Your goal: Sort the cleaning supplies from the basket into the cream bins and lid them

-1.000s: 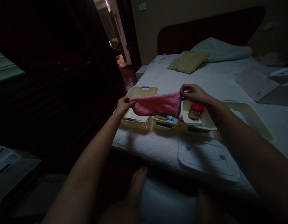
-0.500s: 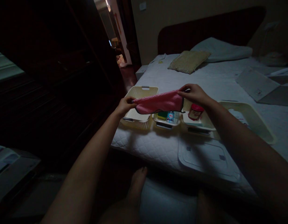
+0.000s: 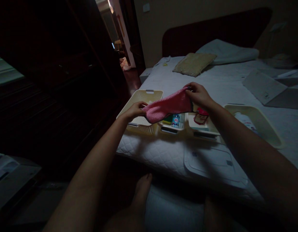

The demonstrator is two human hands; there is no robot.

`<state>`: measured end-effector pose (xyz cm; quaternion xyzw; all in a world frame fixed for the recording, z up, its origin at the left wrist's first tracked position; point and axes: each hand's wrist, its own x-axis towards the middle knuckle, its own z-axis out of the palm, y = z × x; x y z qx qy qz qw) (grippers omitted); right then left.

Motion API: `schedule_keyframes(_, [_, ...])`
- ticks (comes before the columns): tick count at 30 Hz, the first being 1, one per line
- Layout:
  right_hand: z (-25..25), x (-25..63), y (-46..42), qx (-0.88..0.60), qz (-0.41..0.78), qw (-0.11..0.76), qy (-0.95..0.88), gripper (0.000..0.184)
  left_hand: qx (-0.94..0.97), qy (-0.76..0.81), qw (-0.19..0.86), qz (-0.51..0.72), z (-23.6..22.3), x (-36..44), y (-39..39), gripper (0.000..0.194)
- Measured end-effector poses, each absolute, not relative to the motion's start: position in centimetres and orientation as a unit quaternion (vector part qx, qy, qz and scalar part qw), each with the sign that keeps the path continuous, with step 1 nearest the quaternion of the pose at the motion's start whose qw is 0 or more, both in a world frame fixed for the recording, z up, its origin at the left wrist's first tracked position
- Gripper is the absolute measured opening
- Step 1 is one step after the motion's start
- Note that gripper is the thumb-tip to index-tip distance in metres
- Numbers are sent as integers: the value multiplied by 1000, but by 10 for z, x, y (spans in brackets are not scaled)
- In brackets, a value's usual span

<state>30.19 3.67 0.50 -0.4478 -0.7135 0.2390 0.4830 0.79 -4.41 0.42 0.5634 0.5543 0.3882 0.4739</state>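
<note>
A pink cloth [image 3: 167,105] with a dark edge is stretched between my two hands above the bed. My left hand [image 3: 135,110] pinches its lower left end, over the cream basket [image 3: 149,95]. My right hand [image 3: 198,94] grips its upper right end, higher than the left. Under the cloth sit a small white tray [image 3: 173,126] holding a small blue-labelled bottle [image 3: 175,120], and another tray [image 3: 207,128] with a red-lidded jar [image 3: 200,116].
A clear plastic lid [image 3: 214,162] lies on the white mattress [image 3: 158,149] near its front edge. A larger cream bin [image 3: 257,122] stands at right. Pillows [image 3: 194,63] and papers [image 3: 262,86] lie farther back. Dark furniture fills the left; my feet [image 3: 140,193] are below.
The cloth has gone from hanging flat to folded over and slanted. My right hand rose slightly, and my left hand moved right and lower, closing the gap between them.
</note>
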Motion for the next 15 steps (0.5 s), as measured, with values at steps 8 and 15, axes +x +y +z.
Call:
schedule_keyframes(8, [9,288,27,-466,175,527,-689,9,535,586,492,357,-8,27,-45,12])
schedule_keyframes(15, [10,248,-1,-422,289,467,-722,11,483,503,545,466,0,55,-41,25])
